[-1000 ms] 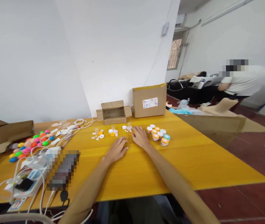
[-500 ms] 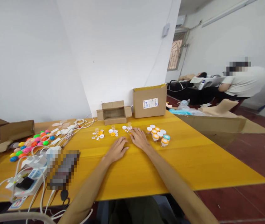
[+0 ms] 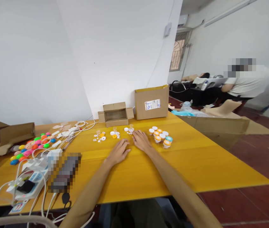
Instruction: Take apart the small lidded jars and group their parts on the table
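Note:
My left hand rests on the yellow table, fingers stretched forward and holding nothing. Just to its right, my right hand also lies open on the tabletop, with its fingertips close to a small group of white plastic parts. Two more groups of small parts lie further left, one with an orange ring and one with a white ring. A little clear cup stands behind the middle group. Right of my right hand stand several small clear jars with white, orange and teal lids.
An open cardboard box and a taller closed carton stand at the back. Colourful balls, a power strip with cables, and a blurred dark object lie left. A person sits far right beyond a large carton.

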`<state>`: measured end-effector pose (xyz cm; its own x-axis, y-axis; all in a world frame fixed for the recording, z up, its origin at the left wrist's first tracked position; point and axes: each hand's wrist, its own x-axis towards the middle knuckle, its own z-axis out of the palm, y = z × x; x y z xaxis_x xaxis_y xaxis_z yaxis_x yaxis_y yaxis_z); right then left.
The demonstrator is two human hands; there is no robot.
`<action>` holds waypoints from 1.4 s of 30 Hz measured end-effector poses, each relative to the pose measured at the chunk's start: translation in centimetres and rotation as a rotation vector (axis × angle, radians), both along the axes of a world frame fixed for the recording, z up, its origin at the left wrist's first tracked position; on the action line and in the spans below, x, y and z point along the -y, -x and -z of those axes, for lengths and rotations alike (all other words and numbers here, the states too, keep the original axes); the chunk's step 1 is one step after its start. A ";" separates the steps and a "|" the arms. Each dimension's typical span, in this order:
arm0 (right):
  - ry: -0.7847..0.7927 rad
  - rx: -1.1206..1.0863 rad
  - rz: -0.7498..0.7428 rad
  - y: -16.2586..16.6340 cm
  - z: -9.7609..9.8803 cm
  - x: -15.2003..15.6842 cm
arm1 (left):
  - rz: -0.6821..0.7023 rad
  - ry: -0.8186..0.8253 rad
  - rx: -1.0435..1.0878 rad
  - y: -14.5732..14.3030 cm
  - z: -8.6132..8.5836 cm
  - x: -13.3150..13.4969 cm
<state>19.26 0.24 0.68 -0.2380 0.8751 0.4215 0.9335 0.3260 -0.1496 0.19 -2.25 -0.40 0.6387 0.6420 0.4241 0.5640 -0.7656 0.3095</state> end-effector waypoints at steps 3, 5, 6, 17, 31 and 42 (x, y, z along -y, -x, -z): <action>-0.017 -0.004 0.033 -0.1 0.2 -0.2 | 0.004 -0.004 0.006 0.0 0.0 0.0; -0.022 -0.005 0.059 -0.2 0.4 -0.4 | 0.011 -0.008 0.011 0.0 0.0 0.0; -0.023 -0.006 0.068 -0.2 0.6 -0.5 | 0.013 -0.009 0.011 0.0 0.0 0.0; 0.005 -0.053 0.075 -0.5 1.2 -1.4 | 0.017 -0.006 0.005 0.1 0.1 0.0; -0.073 -0.003 0.080 -0.6 1.7 -1.4 | 0.014 -0.010 -0.015 0.0 -0.2 0.1; -0.316 0.151 0.203 -1.9 0.3 0.2 | 0.014 -0.014 -0.020 0.1 -0.1 0.0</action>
